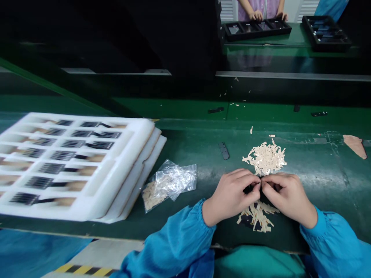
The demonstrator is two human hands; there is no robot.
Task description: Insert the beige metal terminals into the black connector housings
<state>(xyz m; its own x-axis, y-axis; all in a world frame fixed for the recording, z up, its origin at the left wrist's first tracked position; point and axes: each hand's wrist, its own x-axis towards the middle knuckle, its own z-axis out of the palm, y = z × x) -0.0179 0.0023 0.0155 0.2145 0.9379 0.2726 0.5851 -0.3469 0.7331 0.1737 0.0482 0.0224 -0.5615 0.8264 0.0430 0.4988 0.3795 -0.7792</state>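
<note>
1. Green bench matting [313, 197] runs across the view, worn pale in patches. Blue elasticated sleeves [174, 239] reach onto it from the near edge.
2. At the centre, the left hand [228, 197] and right hand [288, 200] curl toward each other, their fingertips pinching a small dark piece [260, 187]. The fingers hide most of it, so I cannot tell which way it points or how its long axis lies.
3. Cream paper strips [256, 218] lie in a loose scatter just below the hands, and a larger heap of cream strips [265, 157] sits just beyond them.
4. Left of the hands, a clear plastic bag [169, 183] holds more strips. Beside it, stacked white foam trays [87, 210] carry rows of dark comb-ended parts [68, 155].
5. Farthest off, black trays [256, 29] sit on another green bench, with a co-worker's hands [255, 15] just behind them.
</note>
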